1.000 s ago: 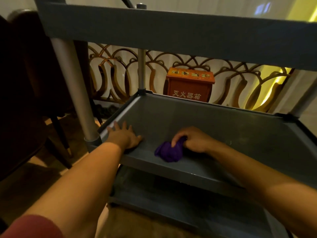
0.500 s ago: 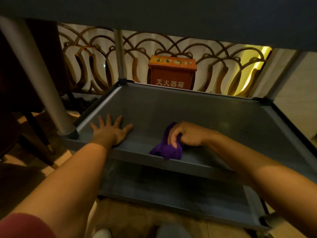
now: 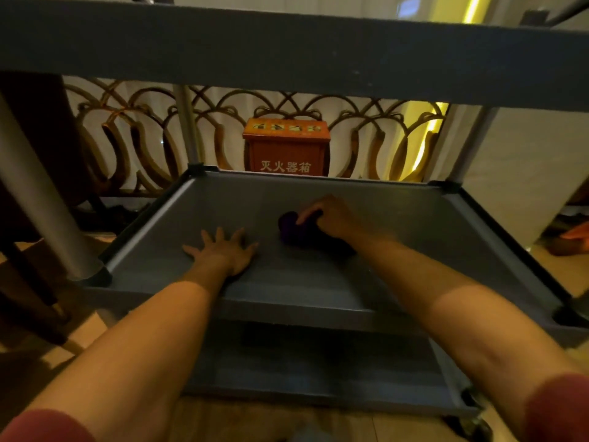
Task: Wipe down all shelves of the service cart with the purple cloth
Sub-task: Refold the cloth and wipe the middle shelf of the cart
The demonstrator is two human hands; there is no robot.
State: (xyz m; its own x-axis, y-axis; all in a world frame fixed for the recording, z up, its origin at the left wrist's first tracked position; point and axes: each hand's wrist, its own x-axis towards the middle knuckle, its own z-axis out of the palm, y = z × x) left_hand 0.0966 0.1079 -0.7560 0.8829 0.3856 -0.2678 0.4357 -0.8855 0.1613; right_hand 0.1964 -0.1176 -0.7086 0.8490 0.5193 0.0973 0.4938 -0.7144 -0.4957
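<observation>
The grey service cart fills the view. Its middle shelf [image 3: 414, 224] is a shallow tray, the top shelf [image 3: 287, 49] crosses overhead and the bottom shelf [image 3: 302, 368] lies below. My right hand [image 3: 328, 216] is closed on the bunched purple cloth [image 3: 291, 229] and presses it onto the middle shelf near its centre. My left hand [image 3: 223, 250] lies flat on the same shelf, fingers spread, just left of the cloth and not touching it.
A red box with white characters [image 3: 287, 146] stands behind the cart against an ornate metal railing [image 3: 127, 132]. Silver posts [image 3: 35, 202] hold the shelves at the corners. Dark chair legs [image 3: 28, 298] stand on the wooden floor at the left. A caster [image 3: 471, 424] shows at bottom right.
My right hand has pushed the cloth away from the front edge toward the shelf's middle. My left hand has slid farther in from the front left rim. The camera has dropped lower.
</observation>
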